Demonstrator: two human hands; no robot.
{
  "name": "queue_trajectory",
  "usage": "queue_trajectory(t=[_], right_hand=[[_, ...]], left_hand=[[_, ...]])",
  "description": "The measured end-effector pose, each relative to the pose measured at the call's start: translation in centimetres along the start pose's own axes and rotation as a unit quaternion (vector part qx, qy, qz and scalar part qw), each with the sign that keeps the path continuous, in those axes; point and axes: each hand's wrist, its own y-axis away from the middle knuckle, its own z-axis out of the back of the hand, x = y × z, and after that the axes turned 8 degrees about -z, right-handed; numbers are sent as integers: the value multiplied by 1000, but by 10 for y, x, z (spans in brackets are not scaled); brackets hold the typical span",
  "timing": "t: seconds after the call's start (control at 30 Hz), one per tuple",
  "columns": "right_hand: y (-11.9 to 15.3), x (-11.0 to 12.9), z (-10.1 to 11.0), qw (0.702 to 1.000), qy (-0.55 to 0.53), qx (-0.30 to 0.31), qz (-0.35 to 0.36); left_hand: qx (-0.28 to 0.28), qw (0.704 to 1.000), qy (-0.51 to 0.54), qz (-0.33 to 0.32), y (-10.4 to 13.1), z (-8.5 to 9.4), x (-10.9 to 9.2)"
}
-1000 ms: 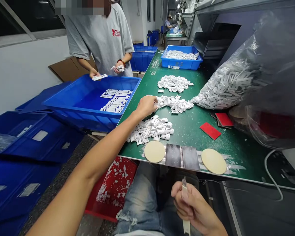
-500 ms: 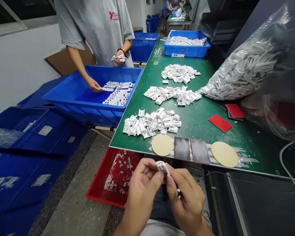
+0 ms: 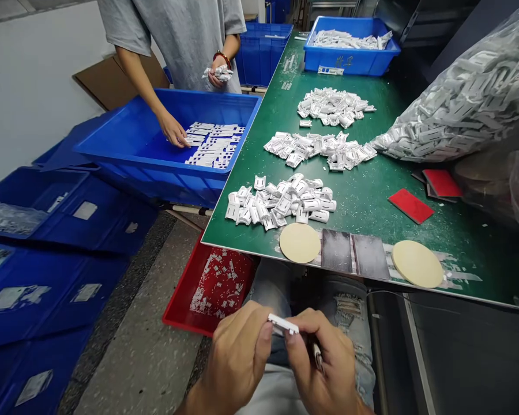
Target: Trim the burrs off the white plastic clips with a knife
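A small white plastic part (image 3: 283, 324) is pinched between both hands above my lap, its narrow edge facing me. My left hand (image 3: 237, 351) grips its left end with thumb and fingers. My right hand (image 3: 328, 351) holds the other end. A second slim, light-coloured object (image 3: 318, 357) sticks out of my right palm; its kind is mostly hidden by the fingers. Ahead on the green table, a heap of curved white plastic parts (image 3: 281, 202) lies near the front left corner, with more heaps (image 3: 320, 147) behind it.
Round cream pads (image 3: 300, 242) and dark rectangular pads (image 3: 336, 251) line the table's front edge. Red pads (image 3: 410, 206) lie right of them, below a bulging plastic bag (image 3: 462, 109). A red bin (image 3: 185, 294) stands below the table; a co-worker's hand (image 3: 173, 129) reaches into a blue bin (image 3: 125, 147).
The white part has turned from showing its curved end to lying edge-on, and both hands have lowered slightly. My view has tilted downward. The co-worker's hand stays at the blue bin.
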Motion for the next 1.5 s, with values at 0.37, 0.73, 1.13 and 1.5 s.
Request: queue_trajectory(t=[0.37, 0.73, 1.13, 1.5], right_hand=[[8, -9, -13, 911, -204, 18, -359], [-15, 1, 51, 964, 206, 166, 38], [-35, 11, 65, 866, 425, 130, 229], [-30, 9, 62, 865, 436, 111, 222]], left_hand=[[-12, 945, 117, 306, 13, 20, 31], [14, 799, 504, 330, -26, 0, -9], [56, 740, 531, 408, -42, 10, -33], [40, 742, 525, 414, -41, 8, -33]])
